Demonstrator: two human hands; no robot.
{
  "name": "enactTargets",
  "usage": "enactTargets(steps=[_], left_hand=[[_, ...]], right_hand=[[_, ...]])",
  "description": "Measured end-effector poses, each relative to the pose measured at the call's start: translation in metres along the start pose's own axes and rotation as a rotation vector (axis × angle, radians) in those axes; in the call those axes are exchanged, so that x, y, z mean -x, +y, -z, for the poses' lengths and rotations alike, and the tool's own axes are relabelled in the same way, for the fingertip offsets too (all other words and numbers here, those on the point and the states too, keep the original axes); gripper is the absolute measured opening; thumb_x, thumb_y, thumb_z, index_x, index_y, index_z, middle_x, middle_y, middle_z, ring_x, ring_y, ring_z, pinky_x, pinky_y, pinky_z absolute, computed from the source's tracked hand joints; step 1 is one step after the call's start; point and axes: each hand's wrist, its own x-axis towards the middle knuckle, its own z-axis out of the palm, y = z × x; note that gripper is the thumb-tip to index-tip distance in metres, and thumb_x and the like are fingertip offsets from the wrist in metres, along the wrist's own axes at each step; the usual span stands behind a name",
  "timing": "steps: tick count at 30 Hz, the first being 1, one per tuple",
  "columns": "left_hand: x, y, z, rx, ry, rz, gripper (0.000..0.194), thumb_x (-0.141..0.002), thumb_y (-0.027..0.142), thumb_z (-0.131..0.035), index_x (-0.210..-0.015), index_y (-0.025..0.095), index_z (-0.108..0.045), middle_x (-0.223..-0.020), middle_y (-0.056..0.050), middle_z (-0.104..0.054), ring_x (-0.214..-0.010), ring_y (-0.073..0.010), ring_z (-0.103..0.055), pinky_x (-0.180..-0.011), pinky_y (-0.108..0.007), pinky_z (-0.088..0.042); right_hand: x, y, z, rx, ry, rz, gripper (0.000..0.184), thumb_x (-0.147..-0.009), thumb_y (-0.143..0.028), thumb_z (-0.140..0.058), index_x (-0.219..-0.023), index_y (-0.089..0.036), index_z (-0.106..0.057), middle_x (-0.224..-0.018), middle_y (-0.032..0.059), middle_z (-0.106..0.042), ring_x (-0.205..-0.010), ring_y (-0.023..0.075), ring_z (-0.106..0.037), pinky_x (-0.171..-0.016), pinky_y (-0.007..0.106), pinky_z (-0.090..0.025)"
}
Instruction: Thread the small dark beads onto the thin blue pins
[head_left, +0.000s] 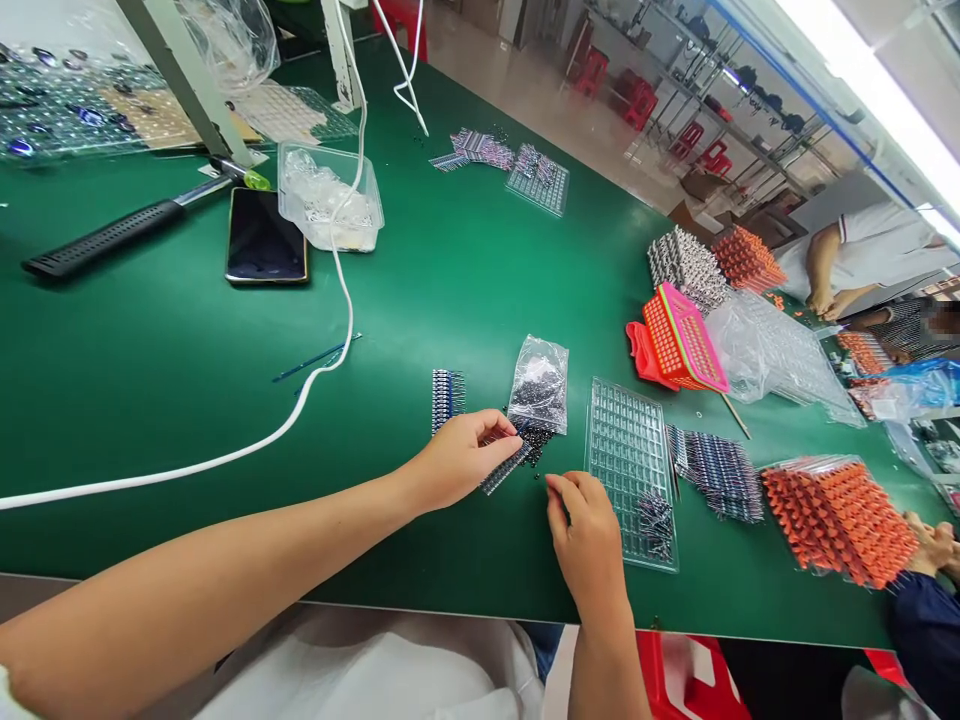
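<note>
My left hand [459, 458] pinches one end of a narrow strip of small dark parts [504, 470] lying on the green table [465, 280]. My right hand [587, 535] rests just right of it, fingertips closed near a scatter of tiny black beads [537, 442]; whether it holds one I cannot tell. A small clear bag of dark parts [540, 385] lies beyond the beads. Another blue strip [447, 396] sits left of the bag. A clear moulded tray [628, 460] lies right of my right hand, a few parts in its near end.
A white cable [330, 350] crosses the table. A phone [265, 236], a plastic tub [328, 196] and a black-handled tool [112, 238] sit far left. Pink baskets [679, 340], orange part bundles [840, 515] and striped strips [716, 470] lie right. Other people's arms are at the right edge.
</note>
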Motion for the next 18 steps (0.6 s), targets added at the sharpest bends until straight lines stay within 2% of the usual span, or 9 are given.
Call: enactTargets(steps=[11, 18], left_hand=[[-0.002, -0.004, -0.001, -0.021, 0.005, -0.023, 0.019, -0.082, 0.036, -0.062, -0.081, 0.017, -0.061, -0.071, 0.002, -0.059, -0.067, -0.0148, -0.054, -0.062, -0.025, -0.04], [0.0, -0.005, -0.002, -0.052, -0.004, -0.024, 0.019, -0.083, 0.036, -0.062, -0.081, 0.017, -0.062, -0.07, 0.002, -0.059, -0.066, -0.0143, -0.053, -0.06, -0.025, -0.04]], right_hand=[[-0.005, 0.002, 0.002, 0.126, -0.094, 0.146, 0.023, -0.096, -0.013, -0.051, -0.112, -0.018, -0.067, -0.096, 0.0077, -0.064, -0.082, 0.0212, -0.053, -0.074, 0.037, -0.047], [-0.022, -0.001, 0.001, 0.172, -0.146, 0.196, 0.017, -0.097, -0.013, -0.05, -0.097, -0.019, -0.065, -0.088, 0.0068, -0.064, -0.079, 0.0211, -0.054, -0.073, 0.035, -0.044]])
